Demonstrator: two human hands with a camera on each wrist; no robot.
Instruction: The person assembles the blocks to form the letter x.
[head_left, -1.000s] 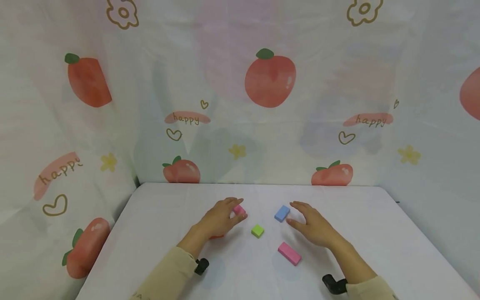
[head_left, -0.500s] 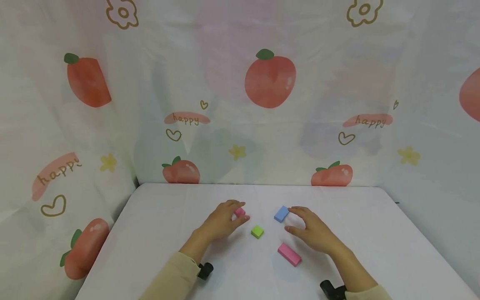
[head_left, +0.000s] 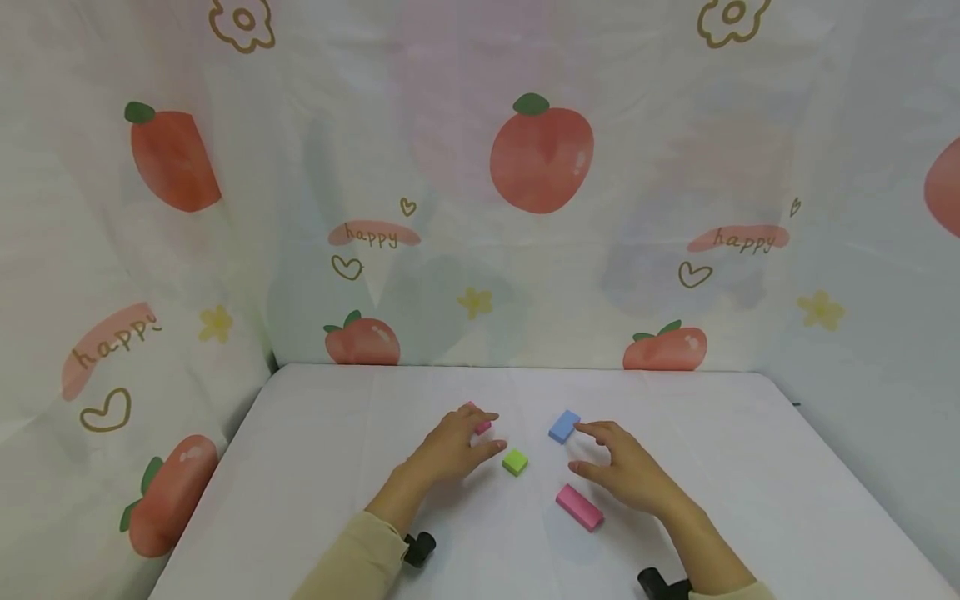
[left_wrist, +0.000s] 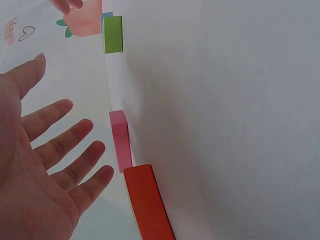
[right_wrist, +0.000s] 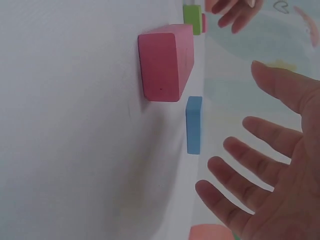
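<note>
My left hand (head_left: 452,446) hovers above the table with its fingers spread and holds nothing. Behind it, partly hidden in the head view, lies a pink block (head_left: 482,425). The left wrist view also shows a red block (left_wrist: 148,202) under that hand, which covers it in the head view. A small green block (head_left: 515,462) lies between the hands, nearer the left thumb. My right hand (head_left: 633,471) is held over the table, fingers apart and holding nothing. Its fingertips are nearest a blue block (head_left: 564,426). Left of its wrist lies a longer pink block (head_left: 580,507).
The blocks lie apart on a white-covered table (head_left: 300,467). A patterned curtain (head_left: 540,283) with printed fruit stands behind the table's far edge and along both sides. A black wrist camera (head_left: 420,549) sits on the left wrist, and another (head_left: 660,583) on the right.
My left hand has drifted slightly right and toward me, covering the red block in the head view. My right hand has moved a little toward me. The blocks stay put.
</note>
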